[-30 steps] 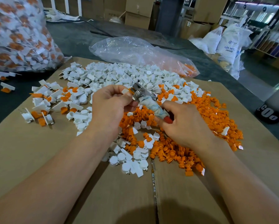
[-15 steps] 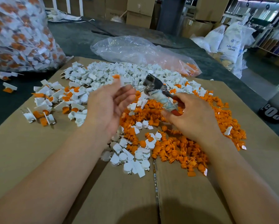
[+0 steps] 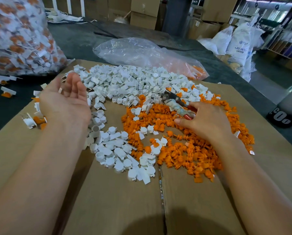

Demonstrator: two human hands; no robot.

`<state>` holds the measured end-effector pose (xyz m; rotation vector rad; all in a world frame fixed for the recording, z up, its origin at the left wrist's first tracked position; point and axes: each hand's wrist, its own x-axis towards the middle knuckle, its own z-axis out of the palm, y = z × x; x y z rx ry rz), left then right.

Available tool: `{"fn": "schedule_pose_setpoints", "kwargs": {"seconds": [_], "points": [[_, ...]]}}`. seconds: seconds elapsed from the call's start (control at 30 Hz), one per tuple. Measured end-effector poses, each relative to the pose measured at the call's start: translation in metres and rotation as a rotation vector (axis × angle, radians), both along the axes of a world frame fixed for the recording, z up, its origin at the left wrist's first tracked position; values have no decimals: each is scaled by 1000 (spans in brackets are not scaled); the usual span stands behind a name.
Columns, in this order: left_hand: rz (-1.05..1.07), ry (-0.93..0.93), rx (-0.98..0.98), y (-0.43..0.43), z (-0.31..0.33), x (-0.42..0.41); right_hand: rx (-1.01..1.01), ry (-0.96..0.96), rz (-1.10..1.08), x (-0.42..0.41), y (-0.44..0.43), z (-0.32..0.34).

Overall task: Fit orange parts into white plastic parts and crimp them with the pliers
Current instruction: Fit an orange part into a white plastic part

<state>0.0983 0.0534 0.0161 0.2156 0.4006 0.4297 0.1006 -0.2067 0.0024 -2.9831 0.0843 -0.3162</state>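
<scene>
A white sack (image 3: 238, 46) reads "ABS RESIN"; other lettering is too blurred.

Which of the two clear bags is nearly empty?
The crumpled bag behind the white pile: flat, with only some orange parts at its right end. The far-left bag bulges with white-and-orange pieces.

Parts on a cardboard surface (image 3: 116, 200): a person's left hand (image 3: 65, 102) is turned palm-up, fingers relaxed, at the edge of a heap of white plastic parts (image 3: 133, 83). The right hand (image 3: 207, 122) grips the red-handled pliers (image 3: 174, 103) over a spread of orange parts (image 3: 189, 150). Behind the piles lies a clear plastic bag (image 3: 138, 51). At far left stands a full bag of white-and-orange pieces (image 3: 14, 39).
</scene>
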Motion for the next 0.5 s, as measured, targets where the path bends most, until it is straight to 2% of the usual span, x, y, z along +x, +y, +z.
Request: {"fn": "schedule_pose_setpoints", "kwargs": {"seconds": [0.1, 0.17, 0.33, 0.43, 0.5], "points": [[-50, 57, 55, 2, 0, 2, 9, 35, -3, 2, -1, -1], [-148, 118, 225, 0, -1, 5, 10, 53, -11, 3, -2, -1], [-382, 252, 1129, -21, -5, 1, 16, 87, -3, 5, -2, -2], [-313, 248, 1804, -30, -18, -1, 21, 109, -4, 6, -2, -3], [-248, 258, 2104, -32, -25, 0, 27, 108, -1, 5, -3, -4]]}}
